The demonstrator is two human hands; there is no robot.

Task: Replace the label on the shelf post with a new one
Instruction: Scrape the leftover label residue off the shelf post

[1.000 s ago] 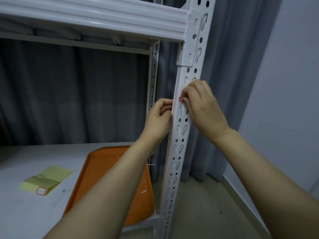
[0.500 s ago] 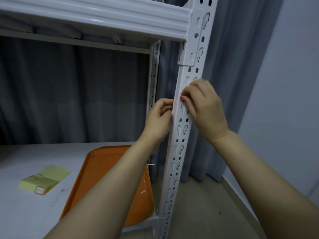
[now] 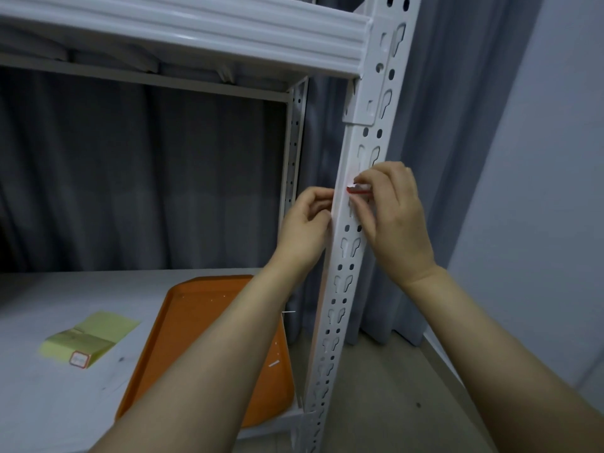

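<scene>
A white perforated shelf post [image 3: 343,279] rises at centre right. A small red-edged label [image 3: 357,189] sticks out from the post's corner at about hand height, partly lifted off the metal. My right hand [image 3: 394,220] pinches that label between thumb and fingertips. My left hand [image 3: 305,228] is curled against the post's left face just below, fingers closed on its edge. On the shelf board at lower left lies a yellow-green sheet [image 3: 90,336] carrying another red-bordered label [image 3: 79,358].
An orange tray [image 3: 196,322] lies on the white shelf board [image 3: 49,403] under my left forearm. A white shelf beam [image 3: 183,31] runs overhead. Grey curtains [image 3: 147,178] hang behind, and a pale wall [image 3: 539,191] stands right.
The label has come further off the post: more of its red edge shows between my right fingertips. My left hand stays on the post.
</scene>
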